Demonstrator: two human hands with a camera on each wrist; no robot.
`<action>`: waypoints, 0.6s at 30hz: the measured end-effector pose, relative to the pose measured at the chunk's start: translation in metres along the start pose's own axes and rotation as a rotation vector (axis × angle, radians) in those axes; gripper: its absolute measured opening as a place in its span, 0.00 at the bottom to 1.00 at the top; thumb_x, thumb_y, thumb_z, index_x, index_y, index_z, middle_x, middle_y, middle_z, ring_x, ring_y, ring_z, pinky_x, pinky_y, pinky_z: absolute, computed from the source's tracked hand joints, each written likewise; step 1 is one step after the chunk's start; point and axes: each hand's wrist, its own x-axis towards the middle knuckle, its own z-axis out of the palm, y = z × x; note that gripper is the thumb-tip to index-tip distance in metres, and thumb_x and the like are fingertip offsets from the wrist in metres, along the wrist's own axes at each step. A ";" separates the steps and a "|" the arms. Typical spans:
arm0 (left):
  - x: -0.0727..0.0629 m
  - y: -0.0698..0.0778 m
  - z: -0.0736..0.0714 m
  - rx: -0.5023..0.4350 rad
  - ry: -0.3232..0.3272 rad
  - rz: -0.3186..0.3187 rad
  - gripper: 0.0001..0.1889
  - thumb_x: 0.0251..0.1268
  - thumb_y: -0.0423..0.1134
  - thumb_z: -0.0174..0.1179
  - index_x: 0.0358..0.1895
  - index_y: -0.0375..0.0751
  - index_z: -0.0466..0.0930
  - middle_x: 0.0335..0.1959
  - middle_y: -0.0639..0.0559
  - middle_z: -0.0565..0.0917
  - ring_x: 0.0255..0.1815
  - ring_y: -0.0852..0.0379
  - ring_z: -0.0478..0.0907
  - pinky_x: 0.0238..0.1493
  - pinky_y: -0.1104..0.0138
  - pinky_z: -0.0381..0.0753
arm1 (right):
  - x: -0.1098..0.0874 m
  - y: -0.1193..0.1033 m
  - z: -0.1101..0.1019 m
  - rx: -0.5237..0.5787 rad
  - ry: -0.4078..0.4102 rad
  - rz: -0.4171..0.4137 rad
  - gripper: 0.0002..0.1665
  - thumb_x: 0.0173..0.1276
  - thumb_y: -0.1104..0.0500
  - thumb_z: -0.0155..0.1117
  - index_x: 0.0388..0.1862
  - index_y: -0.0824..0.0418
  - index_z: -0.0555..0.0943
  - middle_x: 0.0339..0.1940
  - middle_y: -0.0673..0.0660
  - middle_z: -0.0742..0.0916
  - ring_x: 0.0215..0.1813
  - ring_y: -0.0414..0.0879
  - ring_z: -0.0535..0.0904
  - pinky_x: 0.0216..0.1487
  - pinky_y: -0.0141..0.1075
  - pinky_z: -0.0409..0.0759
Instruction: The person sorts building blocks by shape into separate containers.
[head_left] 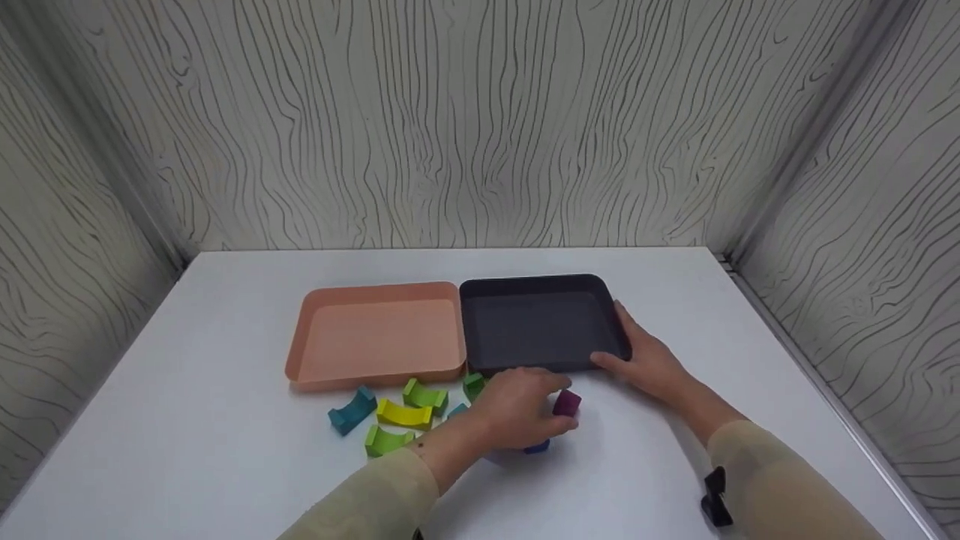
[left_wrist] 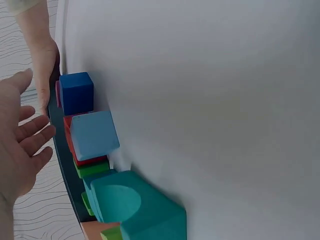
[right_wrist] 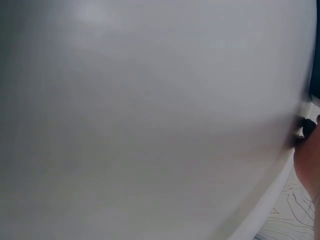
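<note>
My left hand (head_left: 517, 409) hovers over a cluster of blocks, thumb and fingers apart, with nothing between them in the left wrist view. Just beyond its fingertips lies a purple block (head_left: 567, 403). A blue block (head_left: 538, 447) shows partly from under the thumb. Beneath the hand, the left wrist view shows a light blue block (left_wrist: 95, 135) and a red block (left_wrist: 69, 142). At the front right corner of the dark tray (head_left: 547, 281), my right hand (head_left: 649, 364) rests with straight fingers along the side wall and thumb against the front.
A pink tray (head_left: 300, 337) sits against the dark tray's left side. In front lie curved blocks: teal (head_left: 352, 412), yellow (head_left: 405, 415), lime (head_left: 426, 397), another lime (head_left: 386, 441), and a partly hidden green block (head_left: 474, 385). Patterned wall panels (head_left: 450, 127) enclose the white table (head_left: 187, 420).
</note>
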 end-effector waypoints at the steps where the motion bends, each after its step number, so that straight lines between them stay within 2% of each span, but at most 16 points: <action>1: 0.002 0.000 0.001 -0.005 -0.008 0.009 0.27 0.72 0.58 0.69 0.68 0.51 0.83 0.55 0.60 0.89 0.54 0.63 0.84 0.62 0.66 0.82 | 0.000 0.000 0.000 0.000 0.000 -0.003 0.66 0.72 0.29 0.66 0.90 0.59 0.42 0.87 0.69 0.56 0.83 0.71 0.56 0.80 0.64 0.58; 7: 0.011 -0.004 0.006 -0.014 -0.046 0.034 0.27 0.72 0.52 0.71 0.70 0.49 0.82 0.57 0.58 0.88 0.57 0.64 0.82 0.64 0.65 0.80 | 0.001 -0.001 0.001 -0.001 0.003 -0.013 0.65 0.72 0.31 0.66 0.90 0.59 0.42 0.86 0.70 0.58 0.83 0.70 0.58 0.80 0.64 0.60; 12: 0.018 -0.007 0.009 0.006 -0.089 0.026 0.25 0.72 0.50 0.70 0.69 0.48 0.82 0.57 0.57 0.87 0.57 0.63 0.82 0.65 0.64 0.80 | 0.001 -0.001 0.002 0.001 0.000 -0.007 0.64 0.74 0.32 0.65 0.90 0.60 0.42 0.86 0.71 0.59 0.83 0.70 0.58 0.80 0.63 0.60; 14: 0.021 -0.007 0.010 0.014 -0.103 0.020 0.25 0.72 0.49 0.71 0.68 0.48 0.83 0.55 0.58 0.88 0.53 0.63 0.81 0.62 0.65 0.80 | 0.001 0.000 0.002 0.002 0.002 -0.004 0.64 0.74 0.32 0.65 0.90 0.60 0.42 0.85 0.71 0.59 0.83 0.70 0.58 0.80 0.63 0.59; 18: 0.026 -0.007 0.011 0.030 -0.132 0.011 0.19 0.72 0.48 0.71 0.62 0.49 0.86 0.44 0.60 0.87 0.42 0.64 0.78 0.50 0.69 0.81 | 0.000 0.001 0.002 -0.005 0.009 -0.005 0.63 0.75 0.32 0.64 0.90 0.60 0.43 0.85 0.71 0.60 0.83 0.71 0.58 0.80 0.64 0.59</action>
